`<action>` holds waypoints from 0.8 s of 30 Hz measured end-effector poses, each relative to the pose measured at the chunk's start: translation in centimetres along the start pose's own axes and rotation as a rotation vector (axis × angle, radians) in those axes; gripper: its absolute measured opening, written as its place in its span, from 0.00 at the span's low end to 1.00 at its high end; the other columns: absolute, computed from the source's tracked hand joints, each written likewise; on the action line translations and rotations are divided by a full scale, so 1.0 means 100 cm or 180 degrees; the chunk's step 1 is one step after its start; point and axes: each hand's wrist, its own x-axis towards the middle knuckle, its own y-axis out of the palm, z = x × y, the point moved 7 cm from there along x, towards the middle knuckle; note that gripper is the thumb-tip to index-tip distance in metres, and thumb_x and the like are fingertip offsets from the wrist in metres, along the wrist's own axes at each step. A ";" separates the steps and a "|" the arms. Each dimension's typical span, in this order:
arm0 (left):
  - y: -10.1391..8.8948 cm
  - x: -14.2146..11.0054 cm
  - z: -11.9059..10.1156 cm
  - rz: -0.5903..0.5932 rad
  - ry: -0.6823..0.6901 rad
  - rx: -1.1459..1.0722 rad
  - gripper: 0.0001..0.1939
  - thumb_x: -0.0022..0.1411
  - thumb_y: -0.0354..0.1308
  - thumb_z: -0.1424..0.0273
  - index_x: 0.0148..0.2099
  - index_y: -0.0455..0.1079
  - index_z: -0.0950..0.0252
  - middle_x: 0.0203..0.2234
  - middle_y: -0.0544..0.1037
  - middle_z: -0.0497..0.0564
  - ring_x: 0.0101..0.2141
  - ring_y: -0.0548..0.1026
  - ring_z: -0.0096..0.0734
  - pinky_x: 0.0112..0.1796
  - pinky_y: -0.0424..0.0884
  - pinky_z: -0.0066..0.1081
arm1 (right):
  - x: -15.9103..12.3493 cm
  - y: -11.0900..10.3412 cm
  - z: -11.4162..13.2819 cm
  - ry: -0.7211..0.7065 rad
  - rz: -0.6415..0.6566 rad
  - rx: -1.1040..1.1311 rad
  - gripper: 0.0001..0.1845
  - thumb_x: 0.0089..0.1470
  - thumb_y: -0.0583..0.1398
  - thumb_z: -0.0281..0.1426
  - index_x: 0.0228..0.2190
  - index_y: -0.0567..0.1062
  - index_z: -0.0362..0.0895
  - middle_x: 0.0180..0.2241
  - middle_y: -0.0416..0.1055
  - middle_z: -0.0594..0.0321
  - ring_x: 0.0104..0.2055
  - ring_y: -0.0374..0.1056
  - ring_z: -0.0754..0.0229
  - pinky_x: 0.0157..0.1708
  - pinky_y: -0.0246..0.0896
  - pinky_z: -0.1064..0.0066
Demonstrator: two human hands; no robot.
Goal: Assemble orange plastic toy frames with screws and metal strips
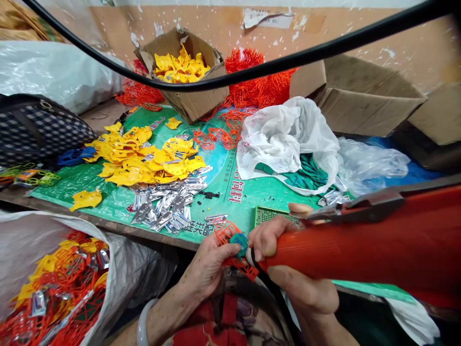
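Note:
My left hand (207, 269) is closed on an orange plastic lattice frame (248, 270), its thumb pressing a small teal plastic piece (239, 243) against it. My right hand (288, 264) wraps round the front of a thick red electric screwdriver (342, 240) with a lever along its top. The screwdriver's pale tip (249, 256) meets or nearly meets the teal piece; the exact contact is hidden. Just beyond my right hand lies a green tray (260, 216) with a perforated surface, partly covered by the fingers.
Yellow plastic parts (137, 156) and silvery flat pieces (169, 202) are heaped on the green table cover (223, 192). Behind stand cardboard boxes (196, 96), orange frames (266, 81) and a white bag (273, 139) of teal pieces. A black cable (201, 86) crosses above.

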 end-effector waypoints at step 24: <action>-0.014 -0.015 0.003 -0.0034 -0.0097 -0.0187 0.13 0.52 0.68 0.71 0.42 0.75 0.66 0.31 0.79 0.50 0.27 0.75 0.27 0.31 0.73 0.26 | 0.043 -0.054 0.023 -0.0162 -0.1255 -0.0935 0.13 0.38 0.68 0.23 0.30 0.75 0.44 0.23 0.71 0.68 0.22 0.66 0.62 0.17 0.62 0.72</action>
